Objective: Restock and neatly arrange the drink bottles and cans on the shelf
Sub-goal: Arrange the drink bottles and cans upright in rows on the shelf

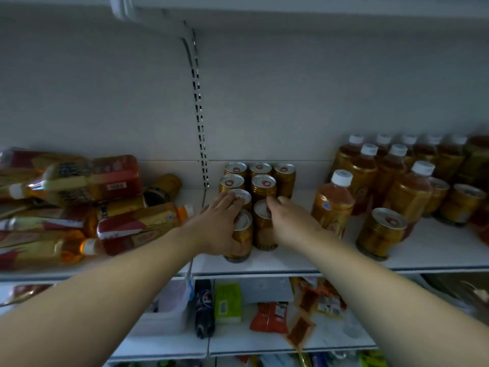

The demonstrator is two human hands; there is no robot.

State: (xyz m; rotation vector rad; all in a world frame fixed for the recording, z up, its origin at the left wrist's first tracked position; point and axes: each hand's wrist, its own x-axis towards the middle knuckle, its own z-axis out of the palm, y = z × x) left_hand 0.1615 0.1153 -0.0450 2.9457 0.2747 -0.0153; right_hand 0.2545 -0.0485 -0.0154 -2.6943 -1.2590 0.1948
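Near shelf edge: left hand grips front can, right hand grips neighbouring can.

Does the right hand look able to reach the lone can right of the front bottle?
Probably yes: the shelf before the bottle is bare, leaving the right hand a sideways path to the lone can.

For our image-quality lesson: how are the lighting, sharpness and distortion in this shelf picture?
Head view: dim, flat light, only a faint sheen on the tops of the cans; wide-angle distortion curves the slotted upright; the lying bottles at far left and the corners look soft; the centre is sharper.
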